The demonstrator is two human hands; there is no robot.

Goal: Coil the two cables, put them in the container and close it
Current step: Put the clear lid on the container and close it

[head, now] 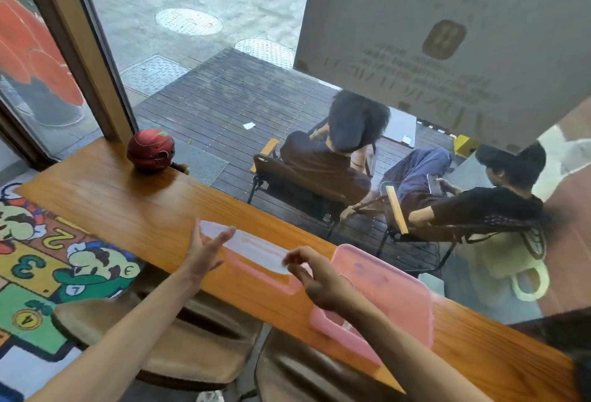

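Observation:
A translucent white container (pixel 256 246) with a pink rim lies blurred on the wooden counter (pixel 128 209), in the middle. My left hand (pixel 204 252) is at its left end, with the fingers spread and flat. My right hand (pixel 316 283) is at its right end; thumb and fingers curl by the edge, but the blur hides any grip. A pink lid (pixel 383 289) lies flat on the counter just right of the container, partly under my right forearm. I see no cables in this view.
A red helmet-shaped toy (pixel 150 148) stands at the counter's far left by the window frame. Two stools (pixel 179 353) sit under the counter's near edge. The window glass runs along the counter's far side; outside, two people sit on chairs.

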